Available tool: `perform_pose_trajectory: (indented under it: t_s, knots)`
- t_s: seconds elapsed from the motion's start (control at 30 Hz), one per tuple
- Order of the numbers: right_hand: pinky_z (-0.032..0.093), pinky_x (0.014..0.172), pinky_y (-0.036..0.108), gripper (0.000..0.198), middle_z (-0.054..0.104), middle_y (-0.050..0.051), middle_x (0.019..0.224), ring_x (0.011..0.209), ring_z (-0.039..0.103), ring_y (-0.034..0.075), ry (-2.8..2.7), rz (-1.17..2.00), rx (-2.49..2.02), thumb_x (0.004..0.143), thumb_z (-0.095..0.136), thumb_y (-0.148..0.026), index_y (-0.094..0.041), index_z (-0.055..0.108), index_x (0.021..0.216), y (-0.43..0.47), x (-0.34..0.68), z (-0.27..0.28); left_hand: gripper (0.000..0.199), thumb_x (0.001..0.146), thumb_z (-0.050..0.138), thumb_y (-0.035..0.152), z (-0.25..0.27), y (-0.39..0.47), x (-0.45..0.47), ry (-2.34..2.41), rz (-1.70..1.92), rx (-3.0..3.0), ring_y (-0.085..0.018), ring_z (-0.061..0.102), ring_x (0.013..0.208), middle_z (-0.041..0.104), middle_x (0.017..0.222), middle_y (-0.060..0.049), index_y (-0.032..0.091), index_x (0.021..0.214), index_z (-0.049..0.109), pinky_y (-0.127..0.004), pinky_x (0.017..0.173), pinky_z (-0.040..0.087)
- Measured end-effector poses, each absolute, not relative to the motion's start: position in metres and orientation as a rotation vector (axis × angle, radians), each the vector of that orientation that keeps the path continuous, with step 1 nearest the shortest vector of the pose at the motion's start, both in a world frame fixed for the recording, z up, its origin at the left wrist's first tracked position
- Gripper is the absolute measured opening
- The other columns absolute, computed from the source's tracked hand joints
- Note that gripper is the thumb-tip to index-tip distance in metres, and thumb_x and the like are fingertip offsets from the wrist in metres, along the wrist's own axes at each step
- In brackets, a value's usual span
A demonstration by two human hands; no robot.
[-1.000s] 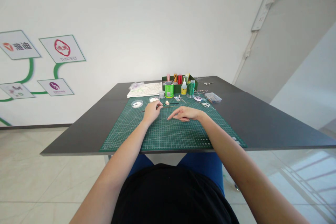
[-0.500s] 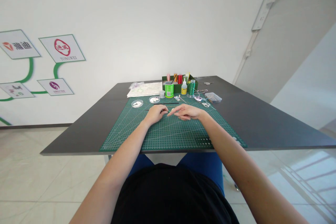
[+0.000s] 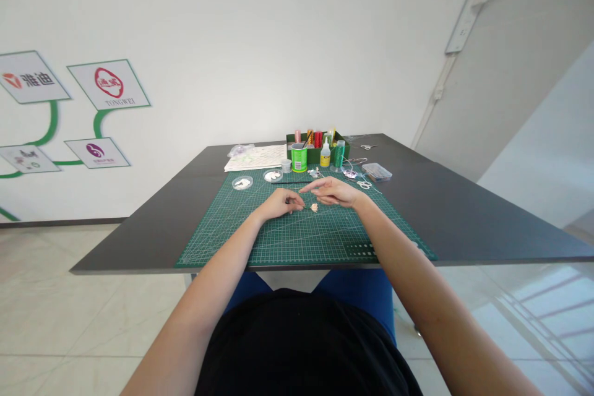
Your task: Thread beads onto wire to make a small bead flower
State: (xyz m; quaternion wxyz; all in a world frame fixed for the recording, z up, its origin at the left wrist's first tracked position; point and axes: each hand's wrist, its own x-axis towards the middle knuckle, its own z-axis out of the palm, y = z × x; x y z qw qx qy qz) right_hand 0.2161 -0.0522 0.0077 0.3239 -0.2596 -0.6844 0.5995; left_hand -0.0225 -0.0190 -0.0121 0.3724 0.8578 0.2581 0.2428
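My left hand [image 3: 281, 203] is low over the green cutting mat [image 3: 297, 241], its thumb and fingers pinched on the thin stem of a small pale pink flower [image 3: 314, 207]. The blossom points to the right, under my right hand. Palm down and slightly above it, my right hand [image 3: 333, 192] has its index finger stretched out to the left and the other fingers loosely bent. I see nothing in the right hand. Behind the hands lies a dark thin rod [image 3: 292, 182].
Two shallow dishes [image 3: 242, 182] with small pieces stand at the mat's far left. Further back are a green can [image 3: 299, 158], a glue bottle [image 3: 325, 153] and a dark green box [image 3: 343, 147] of thread spools. Scissors [image 3: 364, 185] and a clear case [image 3: 377, 172] lie right.
My left hand has come slightly nearer and to the right, bringing the flower into view below my right hand. My right hand has risen a little.
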Motion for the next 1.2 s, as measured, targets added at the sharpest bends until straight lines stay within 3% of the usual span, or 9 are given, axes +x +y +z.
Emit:
perform_pose_trajectory:
  t_s: [0.5, 0.77, 0.93, 1.2]
  knots:
    - [0.015, 0.044, 0.024, 0.049, 0.037, -0.012, 0.036, 0.035, 0.019, 0.005, -1.706, 1.502, -0.746, 0.086, 0.068, -0.032, -0.004, 0.067, 0.126, -0.052, 0.212, 0.009, 0.029, 0.073, 0.083, 0.034, -0.004, -0.026, -0.02, 0.512, 0.461, 1.93, -0.013, 0.066, 0.061, 0.077, 0.081, -0.01, 0.012, 0.092, 0.078, -0.023, 0.059, 0.052]
    - [0.016, 0.042, 0.024, 0.048, 0.036, -0.012, 0.036, 0.035, 0.02, 0.006, -1.703, 1.433, -0.814, 0.086, 0.064, -0.029, -0.003, 0.066, 0.127, -0.045, 0.212, 0.0, 0.032, 0.072, 0.084, 0.036, -0.004, -0.026, -0.019, 0.526, 0.547, 1.889, -0.017, 0.07, 0.071, 0.077, 0.082, -0.012, 0.01, 0.089, 0.076, -0.025, 0.062, 0.055]
    - [0.021, 0.042, 0.023, 0.05, 0.037, -0.012, 0.035, 0.035, 0.021, 0.006, -1.71, 1.394, -0.846, 0.087, 0.064, -0.032, -0.004, 0.066, 0.128, -0.043, 0.21, -0.002, 0.036, 0.069, 0.085, 0.039, -0.006, -0.024, -0.02, 0.543, 0.626, 1.847, -0.014, 0.067, 0.066, 0.076, 0.082, -0.012, 0.01, 0.087, 0.075, -0.026, 0.062, 0.055]
    - [0.017, 0.039, 0.022, 0.052, 0.036, -0.011, 0.033, 0.033, 0.024, 0.007, -1.73, 1.348, -0.964, 0.082, 0.064, -0.034, -0.005, 0.068, 0.125, -0.039, 0.209, -0.008, 0.038, 0.066, 0.088, 0.04, -0.008, -0.02, -0.019, 0.541, 0.73, 1.762, -0.013, 0.066, 0.065, 0.074, 0.076, -0.008, 0.01, 0.082, 0.07, -0.025, 0.061, 0.053]
